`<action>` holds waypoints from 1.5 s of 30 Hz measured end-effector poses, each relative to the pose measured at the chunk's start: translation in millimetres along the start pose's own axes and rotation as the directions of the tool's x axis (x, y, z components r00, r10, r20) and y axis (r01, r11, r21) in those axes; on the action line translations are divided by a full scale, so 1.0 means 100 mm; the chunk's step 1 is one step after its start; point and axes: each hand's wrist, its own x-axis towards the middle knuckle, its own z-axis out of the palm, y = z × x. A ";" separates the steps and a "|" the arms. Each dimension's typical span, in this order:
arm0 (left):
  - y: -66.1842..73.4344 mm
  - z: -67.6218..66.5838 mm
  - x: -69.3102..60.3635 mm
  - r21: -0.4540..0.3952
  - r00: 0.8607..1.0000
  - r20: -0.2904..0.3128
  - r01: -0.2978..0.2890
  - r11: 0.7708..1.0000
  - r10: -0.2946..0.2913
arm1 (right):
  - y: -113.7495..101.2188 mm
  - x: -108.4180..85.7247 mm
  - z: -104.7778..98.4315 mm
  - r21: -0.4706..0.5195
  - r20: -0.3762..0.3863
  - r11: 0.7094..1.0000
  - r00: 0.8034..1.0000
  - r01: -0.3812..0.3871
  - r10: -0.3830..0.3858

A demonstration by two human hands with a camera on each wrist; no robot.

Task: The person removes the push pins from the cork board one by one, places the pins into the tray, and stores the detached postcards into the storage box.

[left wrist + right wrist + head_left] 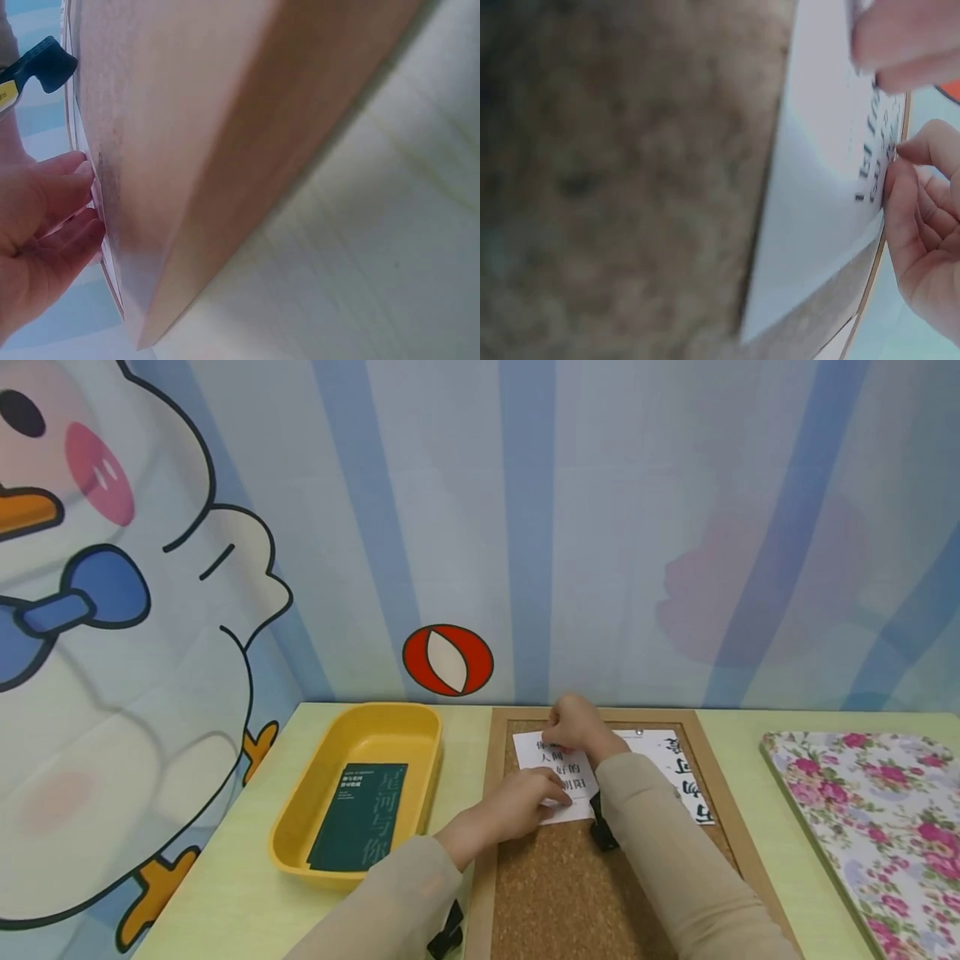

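A white sheet with black characters lies on the upper left of a framed cork board. My left hand rests its fingertips on the sheet's lower part, fingers slightly bent; in the left wrist view this hand touches at the board's surface. At the sheet's top edge my right hand is curled, and in the right wrist view the thumb and forefinger of this hand pinch something too small to identify against the sheet. A second printed sheet lies to the right, partly behind the right sleeve.
A yellow tray holding dark green booklets stands left of the board. On the right lies a flowered board. A small round pin shows at the second sheet's top. A striped cloth backdrop rises behind the table.
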 end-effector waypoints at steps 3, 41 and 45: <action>0.00 0.00 0.00 0.005 1.000 0.008 0.002 1.000 -0.002 | 0.05 -0.03 -0.03 0.203 0.065 0.973 0.993 -0.105 0.094; -0.02 0.01 0.00 -0.003 1.000 -0.012 -0.015 1.000 0.015 | 0.00 -0.01 -0.02 -0.043 0.023 0.999 1.000 0.005 -0.004; -0.02 0.02 -0.01 0.000 1.000 -0.012 -0.013 1.000 0.013 | 0.01 0.00 -0.02 -0.066 0.034 0.997 0.998 0.048 -0.045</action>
